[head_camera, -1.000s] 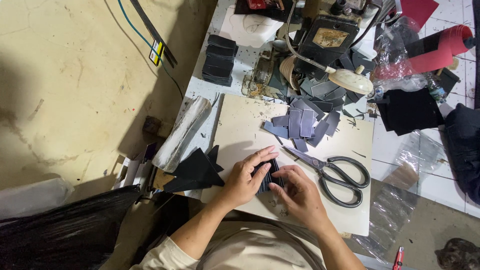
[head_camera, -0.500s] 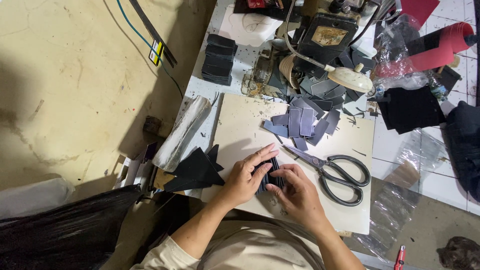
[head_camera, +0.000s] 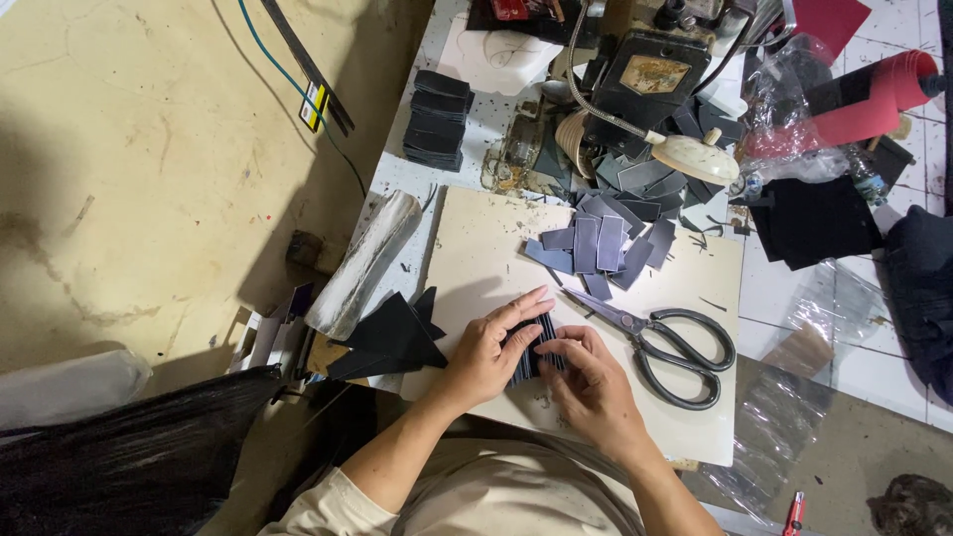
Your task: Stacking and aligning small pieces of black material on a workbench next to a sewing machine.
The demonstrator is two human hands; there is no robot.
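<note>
Left of frame: a bare, stained beige wall or floor surface, with black plastic sheeting (head_camera: 129,452) in the lower left corner. Left of centre: a silvery foil-wrapped roll (head_camera: 362,263) lies tilted beside the cream cutting board (head_camera: 476,248). Just below it sit black triangular offcuts (head_camera: 392,335), overlapping the board's left edge.

Centre, lower part of board: both hands meet over a small stack of dark strips (head_camera: 533,347). The stack is dark navy to black, made of narrow rectangular pieces set edge to edge so that thin parallel lines show between them. It rests on the board; only a small patch shows between the fingers. The left hand (head_camera: 491,352) lies over the stack's left side, fingers curled against it, thumb on top. The right hand (head_camera: 591,382) presses its fingertips on the stack's right edge. Both hands are closed on the stack in a pinch.

Upper centre: a pile of black squares (head_camera: 437,117) on the table. Centre right: loose grey-blue rectangular pieces (head_camera: 601,243) fan out on the board's upper part, well apart from the stack. Just right of the hands: black-handled scissors (head_camera: 660,342), blades shut, tip pointing toward the stack. Upper right: a dark sewing machine (head_camera: 645,79), a red roll (head_camera: 879,99) and black fabric (head_camera: 814,223).
</note>
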